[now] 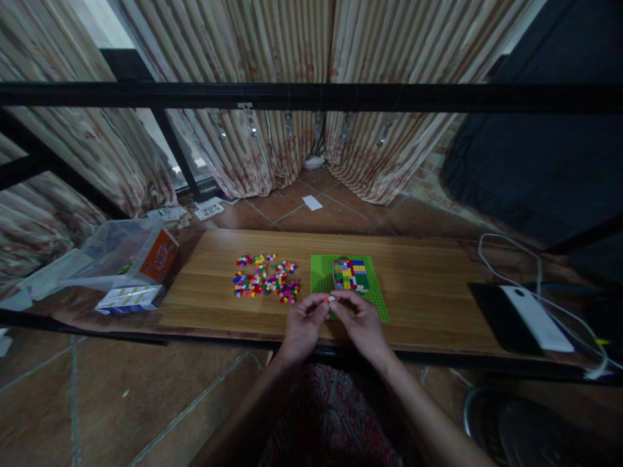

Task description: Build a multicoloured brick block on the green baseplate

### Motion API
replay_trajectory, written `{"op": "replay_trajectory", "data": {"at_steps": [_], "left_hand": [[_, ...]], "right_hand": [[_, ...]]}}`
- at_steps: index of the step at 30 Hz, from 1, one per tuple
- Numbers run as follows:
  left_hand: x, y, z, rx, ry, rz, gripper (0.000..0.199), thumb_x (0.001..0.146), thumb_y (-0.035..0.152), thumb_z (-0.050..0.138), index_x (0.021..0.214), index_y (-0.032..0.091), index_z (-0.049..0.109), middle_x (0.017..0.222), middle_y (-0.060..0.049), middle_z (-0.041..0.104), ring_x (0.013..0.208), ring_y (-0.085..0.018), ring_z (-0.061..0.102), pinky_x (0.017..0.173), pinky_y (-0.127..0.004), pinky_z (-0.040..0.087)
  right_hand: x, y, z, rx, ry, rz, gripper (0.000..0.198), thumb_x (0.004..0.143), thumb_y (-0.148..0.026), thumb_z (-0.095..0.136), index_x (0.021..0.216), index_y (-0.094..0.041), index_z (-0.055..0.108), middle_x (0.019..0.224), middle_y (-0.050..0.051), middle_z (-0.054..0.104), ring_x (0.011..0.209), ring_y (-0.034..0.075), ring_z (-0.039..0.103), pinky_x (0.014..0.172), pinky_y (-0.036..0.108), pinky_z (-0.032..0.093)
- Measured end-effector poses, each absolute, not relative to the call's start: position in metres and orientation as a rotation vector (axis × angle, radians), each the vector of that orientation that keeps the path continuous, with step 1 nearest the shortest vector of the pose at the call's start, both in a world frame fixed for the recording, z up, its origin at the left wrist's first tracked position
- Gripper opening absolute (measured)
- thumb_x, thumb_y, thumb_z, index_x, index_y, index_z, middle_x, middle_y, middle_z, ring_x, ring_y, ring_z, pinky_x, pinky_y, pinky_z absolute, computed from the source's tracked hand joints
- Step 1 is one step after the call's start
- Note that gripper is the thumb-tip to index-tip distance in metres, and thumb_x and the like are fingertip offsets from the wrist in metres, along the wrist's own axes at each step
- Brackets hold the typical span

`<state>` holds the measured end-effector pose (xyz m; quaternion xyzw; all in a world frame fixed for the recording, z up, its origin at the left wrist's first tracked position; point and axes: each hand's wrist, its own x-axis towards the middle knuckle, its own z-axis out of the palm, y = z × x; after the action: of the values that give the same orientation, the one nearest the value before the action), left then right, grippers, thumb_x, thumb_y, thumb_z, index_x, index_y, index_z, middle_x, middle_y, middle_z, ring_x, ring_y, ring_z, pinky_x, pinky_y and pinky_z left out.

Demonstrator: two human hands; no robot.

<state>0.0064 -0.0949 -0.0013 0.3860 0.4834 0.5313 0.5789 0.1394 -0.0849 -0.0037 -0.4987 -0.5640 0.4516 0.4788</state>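
Observation:
My left hand (304, 322) and my right hand (359, 319) meet fingertip to fingertip over the near edge of a green baseplate (320, 269). Between them is a small orange toy brick (326, 299), pinched by the left fingers. A white toy brick (331, 298) sits against it, in the right fingertips. Whether the two bricks are joined is too small to tell. On the baseplate stands a multicoloured brick build (349, 275), its near side partly hidden by my right hand. Loose coloured bricks (265, 283) lie in a spread pile to the left.
The wooden board (428, 285) lies on the table. At left are a clear plastic bin (121, 246) with an orange label and a blue-white box (130, 299). At right lie a white device (535, 318), a black pad (491, 311) and a white cable (538, 279). A black bar (311, 97) crosses behind.

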Motion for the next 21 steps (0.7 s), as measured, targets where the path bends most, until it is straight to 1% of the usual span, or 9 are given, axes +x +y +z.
{"op": "replay_trajectory", "data": {"at_steps": [3,7,13,17,21], "left_hand": [[0.003,-0.098,-0.003,0.96,1.154,1.217,0.028,0.074,0.041,0.071,0.087,0.017,0.068,0.081,-0.002,0.067,0.071,-0.011,0.058,0.069,-0.025,0.049],[-0.002,-0.103,-0.008,0.987,1.162,1.189,0.026,0.074,0.04,0.07,0.082,0.016,0.064,0.076,-0.001,0.063,0.069,-0.011,0.056,0.066,-0.024,0.048],[-0.006,-0.113,-0.016,1.017,1.115,1.145,0.023,0.077,0.037,0.067,0.076,0.015,0.061,0.069,0.002,0.057,0.065,-0.009,0.05,0.066,-0.022,0.043],[-0.007,-0.119,-0.021,0.981,1.08,1.12,0.026,0.075,0.039,0.069,0.074,0.015,0.06,0.065,0.003,0.054,0.063,-0.008,0.048,0.065,-0.022,0.041],[-0.009,-0.122,-0.023,0.943,1.053,1.068,0.03,0.076,0.044,0.068,0.075,0.015,0.061,0.064,0.002,0.055,0.061,-0.009,0.049,0.063,-0.023,0.042]], "right_hand": [[0.138,-0.087,-0.004,-1.21,-1.323,1.143,0.02,0.079,-0.041,0.068,0.087,-0.023,0.07,0.083,0.002,0.071,0.079,0.018,0.065,0.075,0.033,0.052],[0.137,-0.09,-0.005,-1.211,-1.29,1.219,0.022,0.077,-0.043,0.07,0.084,-0.022,0.069,0.078,0.002,0.07,0.075,0.018,0.063,0.072,0.032,0.05],[0.138,-0.101,-0.007,-1.226,-1.365,1.318,0.022,0.081,-0.043,0.066,0.079,-0.021,0.067,0.074,0.0,0.064,0.072,0.016,0.057,0.07,0.028,0.045],[0.14,-0.106,-0.01,-1.245,-1.343,1.413,0.025,0.08,-0.045,0.066,0.077,-0.02,0.066,0.072,-0.001,0.061,0.069,0.015,0.055,0.066,0.027,0.043],[0.14,-0.108,-0.013,-1.236,-1.259,1.53,0.029,0.077,-0.049,0.068,0.076,-0.02,0.066,0.068,-0.002,0.06,0.065,0.014,0.053,0.062,0.026,0.042]]}}
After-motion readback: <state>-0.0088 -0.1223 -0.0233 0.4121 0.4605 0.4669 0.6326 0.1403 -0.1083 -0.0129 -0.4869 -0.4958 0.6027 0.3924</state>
